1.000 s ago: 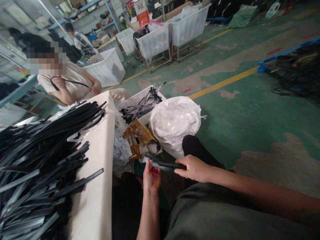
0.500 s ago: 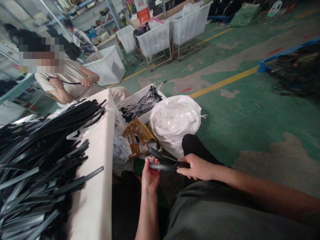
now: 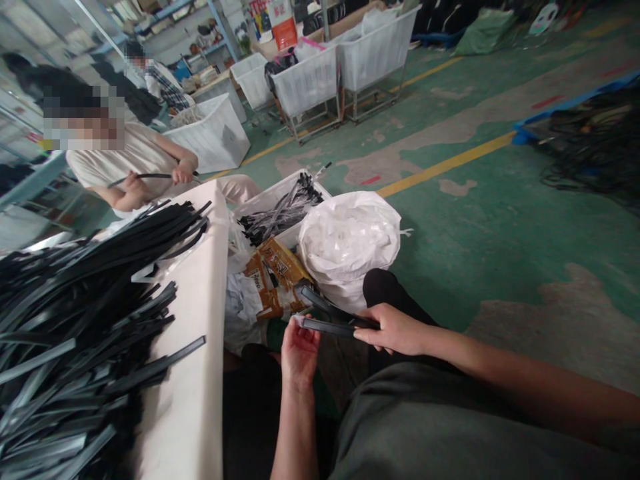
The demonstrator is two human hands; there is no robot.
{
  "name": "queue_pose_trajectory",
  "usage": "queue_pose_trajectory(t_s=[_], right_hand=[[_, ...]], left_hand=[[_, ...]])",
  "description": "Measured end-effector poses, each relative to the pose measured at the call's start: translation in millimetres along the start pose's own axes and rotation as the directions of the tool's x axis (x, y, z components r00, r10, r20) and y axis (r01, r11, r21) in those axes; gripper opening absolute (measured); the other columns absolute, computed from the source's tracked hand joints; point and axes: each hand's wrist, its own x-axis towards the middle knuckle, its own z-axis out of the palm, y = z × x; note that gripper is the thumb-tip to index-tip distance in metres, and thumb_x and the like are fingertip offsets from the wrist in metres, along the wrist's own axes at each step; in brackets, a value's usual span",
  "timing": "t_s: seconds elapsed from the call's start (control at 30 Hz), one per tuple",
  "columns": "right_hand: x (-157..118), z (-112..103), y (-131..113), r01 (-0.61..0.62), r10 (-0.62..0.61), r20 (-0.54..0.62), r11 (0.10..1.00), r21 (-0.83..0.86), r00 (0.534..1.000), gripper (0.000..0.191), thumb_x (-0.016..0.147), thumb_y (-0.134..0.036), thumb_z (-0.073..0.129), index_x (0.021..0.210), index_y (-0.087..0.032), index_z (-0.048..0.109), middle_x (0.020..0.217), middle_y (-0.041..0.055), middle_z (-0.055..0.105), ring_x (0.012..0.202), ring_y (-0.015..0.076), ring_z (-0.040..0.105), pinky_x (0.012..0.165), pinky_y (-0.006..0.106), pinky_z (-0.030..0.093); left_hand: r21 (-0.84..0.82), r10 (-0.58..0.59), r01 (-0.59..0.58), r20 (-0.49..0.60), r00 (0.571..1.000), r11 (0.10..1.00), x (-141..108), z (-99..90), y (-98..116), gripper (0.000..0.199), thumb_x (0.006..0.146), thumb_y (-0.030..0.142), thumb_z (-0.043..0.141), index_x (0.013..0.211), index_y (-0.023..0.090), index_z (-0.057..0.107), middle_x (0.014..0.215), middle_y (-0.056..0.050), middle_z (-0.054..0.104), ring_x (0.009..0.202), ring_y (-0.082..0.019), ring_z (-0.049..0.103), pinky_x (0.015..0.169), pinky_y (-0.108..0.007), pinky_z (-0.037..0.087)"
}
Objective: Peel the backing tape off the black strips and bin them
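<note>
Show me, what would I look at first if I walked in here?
The big heap of black strips on the white table at the left catches the eye first. Straight ahead sits a fat white woven sack, beside a white crate holding more strips. Closest of all, the right hand grips two black strips, and their ends reach the open left hand.
</note>
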Motion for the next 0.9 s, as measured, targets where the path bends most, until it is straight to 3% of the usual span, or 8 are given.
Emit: queue_pose_trajectory(t_s=[0.13,0.27,0.63,0.9], right_hand=[[0.4,3.3,0.3,-0.004,0.001,-0.024,0.994,-0.113,1.0,0.017,0.084,-0.031,0.054,0.077,-0.016,0.059,0.055,-0.0012,0.058,0.043,0.0114,0.054,0.039,0.018,0.036],[2.1,7.5,2.2,0.021,-0.022,-0.008,0.981,-0.191,1.0,0.016,0.083,-0.028,0.055,0.074,-0.016,0.06,0.057,0.0003,0.063,0.046,0.0122,0.057,0.043,0.018,0.037],[3.7,1.3,4.6,-0.014,0.01,-0.031,0.992,-0.128,0.999,0.019,0.084,-0.032,0.054,0.083,-0.015,0.063,0.056,-0.0006,0.059,0.042,0.0121,0.054,0.038,0.018,0.036],[3.1,4.5,3.7,-0.005,-0.01,-0.064,0.973,-0.229,0.998,0.016,0.084,-0.028,0.056,0.082,-0.015,0.065,0.058,0.0018,0.065,0.046,0.0132,0.057,0.043,0.019,0.034]], left_hand=[[0.03,0.067,-0.066,-0.028,0.997,0.997,4.2,-1.4,-6.4,0.017,0.092,0.02,0.054,0.08,0.015,0.066,0.074,-0.004,0.071,0.066,-0.013,0.068,0.056,-0.022,0.053],[0.012,0.071,-0.071,-0.045,0.996,0.997,7.5,-3.2,-9.4,0.011,0.09,0.018,0.058,0.083,0.016,0.067,0.076,-0.002,0.072,0.066,-0.012,0.068,0.062,-0.021,0.054],[-0.037,-0.017,0.016,-0.019,1.0,0.999,1.0,2.9,-2.0,0.025,0.095,0.019,0.047,0.079,0.016,0.066,0.078,-0.004,0.072,0.069,-0.013,0.068,0.063,-0.024,0.055],[0.038,0.079,-0.078,-0.01,0.997,0.996,5.9,-1.5,-9.7,0.017,0.092,0.018,0.053,0.083,0.014,0.067,0.077,-0.004,0.071,0.065,-0.012,0.067,0.057,-0.022,0.053]])
